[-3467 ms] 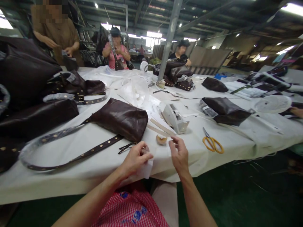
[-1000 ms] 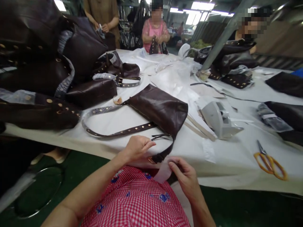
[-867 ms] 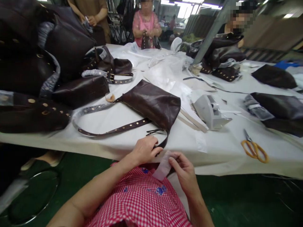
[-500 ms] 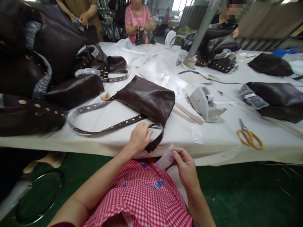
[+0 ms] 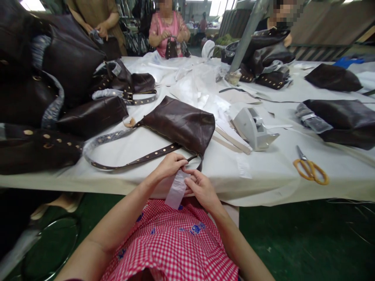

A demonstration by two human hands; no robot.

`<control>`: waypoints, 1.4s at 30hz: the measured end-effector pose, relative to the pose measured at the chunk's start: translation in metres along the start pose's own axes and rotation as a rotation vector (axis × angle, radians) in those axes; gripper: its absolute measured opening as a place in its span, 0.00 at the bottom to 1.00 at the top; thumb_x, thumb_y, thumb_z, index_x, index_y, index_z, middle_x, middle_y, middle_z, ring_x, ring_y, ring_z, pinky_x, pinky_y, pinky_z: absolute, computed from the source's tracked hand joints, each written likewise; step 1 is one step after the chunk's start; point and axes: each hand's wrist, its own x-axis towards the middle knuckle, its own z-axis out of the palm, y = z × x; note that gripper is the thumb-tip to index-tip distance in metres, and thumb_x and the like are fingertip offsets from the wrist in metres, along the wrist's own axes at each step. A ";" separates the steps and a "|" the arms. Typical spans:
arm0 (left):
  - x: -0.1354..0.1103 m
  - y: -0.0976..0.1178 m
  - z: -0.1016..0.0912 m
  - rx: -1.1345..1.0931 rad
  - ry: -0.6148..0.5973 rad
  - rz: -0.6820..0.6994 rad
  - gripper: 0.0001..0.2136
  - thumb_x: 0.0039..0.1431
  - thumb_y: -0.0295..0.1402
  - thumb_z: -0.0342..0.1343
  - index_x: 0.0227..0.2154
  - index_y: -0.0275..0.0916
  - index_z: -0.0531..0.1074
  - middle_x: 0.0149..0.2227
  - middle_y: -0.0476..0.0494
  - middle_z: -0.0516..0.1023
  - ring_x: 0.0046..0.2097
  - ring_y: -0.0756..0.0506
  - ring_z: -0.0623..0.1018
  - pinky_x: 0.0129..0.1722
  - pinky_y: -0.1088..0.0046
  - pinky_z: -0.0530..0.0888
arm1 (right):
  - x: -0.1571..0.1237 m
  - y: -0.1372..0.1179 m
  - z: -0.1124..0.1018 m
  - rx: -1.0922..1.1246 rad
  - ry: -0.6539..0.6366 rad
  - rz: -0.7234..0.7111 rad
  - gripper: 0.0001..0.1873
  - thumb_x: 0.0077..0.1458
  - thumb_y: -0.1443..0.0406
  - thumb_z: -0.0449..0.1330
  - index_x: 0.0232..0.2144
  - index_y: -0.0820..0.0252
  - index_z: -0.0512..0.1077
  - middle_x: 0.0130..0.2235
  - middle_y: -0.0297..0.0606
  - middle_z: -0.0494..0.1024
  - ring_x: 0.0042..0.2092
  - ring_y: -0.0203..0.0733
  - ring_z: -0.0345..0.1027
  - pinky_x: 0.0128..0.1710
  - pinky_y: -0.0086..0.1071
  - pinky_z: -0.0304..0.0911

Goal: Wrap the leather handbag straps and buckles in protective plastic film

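A dark brown leather bag point(image 5: 183, 123) lies on its side in front of me. Its gold-studded strap point(image 5: 140, 159) loops out to the left, partly covered in clear film. At the near corner of the bag, my left hand point(image 5: 170, 165) is closed on the strap end, whose buckle part is hidden by my fingers. My right hand point(image 5: 202, 188) pinches a translucent strip of plastic film point(image 5: 176, 191) just below that strap end. Both hands are close together at the table's front edge, and the film hangs over my checked apron point(image 5: 181, 246).
A tape dispenser point(image 5: 254, 128) stands right of the bag, and orange-handled scissors point(image 5: 310, 168) lie near the edge. More brown bags point(image 5: 93, 115) are piled on the left; others lie on the right. A metal pole point(image 5: 247, 39) rises from the table point(image 5: 216, 179). People stand across it.
My right hand has moved left and up with the plastic film, bringing it against the strap end. My left hand stays at the strap, slightly raised.
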 end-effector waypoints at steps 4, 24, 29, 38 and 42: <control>-0.009 0.003 -0.003 -0.043 0.087 0.000 0.08 0.53 0.29 0.51 0.32 0.37 0.75 0.27 0.48 0.78 0.32 0.47 0.75 0.34 0.74 0.68 | 0.015 0.005 0.005 0.026 0.090 0.055 0.24 0.41 0.60 0.67 0.42 0.60 0.69 0.20 0.22 0.67 0.23 0.34 0.67 0.26 0.32 0.74; -0.028 -0.009 0.034 -0.384 0.155 -0.021 0.06 0.52 0.31 0.54 0.24 0.36 0.72 0.26 0.50 0.73 0.31 0.49 0.71 0.35 0.74 0.67 | 0.008 0.004 -0.013 0.081 0.273 0.045 0.38 0.44 0.58 0.69 0.57 0.59 0.65 0.28 0.29 0.77 0.30 0.39 0.74 0.32 0.31 0.73; -0.026 -0.003 0.016 -0.643 0.004 -0.114 0.07 0.49 0.34 0.59 0.25 0.34 0.74 0.25 0.51 0.73 0.28 0.51 0.68 0.30 0.75 0.63 | 0.013 -0.011 -0.019 0.159 0.262 0.134 0.15 0.45 0.57 0.69 0.33 0.59 0.75 0.29 0.35 0.79 0.32 0.37 0.72 0.28 0.26 0.65; -0.035 0.003 0.006 -0.736 -0.110 -0.167 0.09 0.46 0.35 0.61 0.21 0.35 0.69 0.21 0.54 0.67 0.25 0.54 0.64 0.27 0.76 0.60 | 0.029 -0.015 -0.002 0.400 0.122 0.216 0.17 0.35 0.60 0.75 0.24 0.60 0.72 0.24 0.30 0.77 0.25 0.34 0.68 0.29 0.28 0.64; -0.047 -0.004 -0.003 -0.574 -0.066 -0.171 0.07 0.45 0.34 0.59 0.21 0.35 0.72 0.23 0.52 0.70 0.28 0.52 0.67 0.29 0.76 0.62 | 0.029 -0.012 -0.005 0.372 0.130 0.195 0.17 0.39 0.58 0.74 0.27 0.60 0.73 0.29 0.34 0.80 0.28 0.35 0.72 0.28 0.27 0.65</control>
